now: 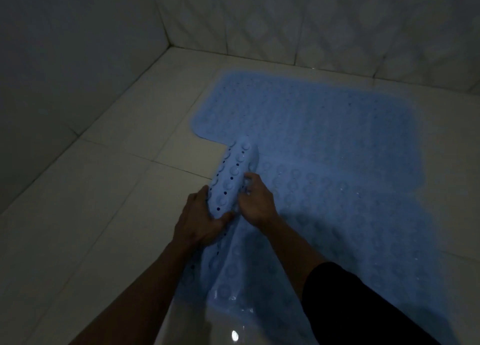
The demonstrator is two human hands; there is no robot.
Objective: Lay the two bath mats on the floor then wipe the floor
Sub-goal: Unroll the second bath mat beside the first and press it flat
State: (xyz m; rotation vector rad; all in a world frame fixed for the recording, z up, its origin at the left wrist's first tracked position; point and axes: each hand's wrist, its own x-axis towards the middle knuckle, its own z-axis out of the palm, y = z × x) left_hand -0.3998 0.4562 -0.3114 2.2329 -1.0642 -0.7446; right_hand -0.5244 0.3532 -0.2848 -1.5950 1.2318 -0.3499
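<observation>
Between both hands point(223, 209), rolled mat edge point(231, 178), on floor point(104, 188)

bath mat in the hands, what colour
Light blue, dotted with round suction cups and small holes; head view.

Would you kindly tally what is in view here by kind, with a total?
Blue bath mats: 2, the flat mat and the curled mat
Hands: 2, left hand and right hand, both gripping the curled mat
Total: 4
</observation>
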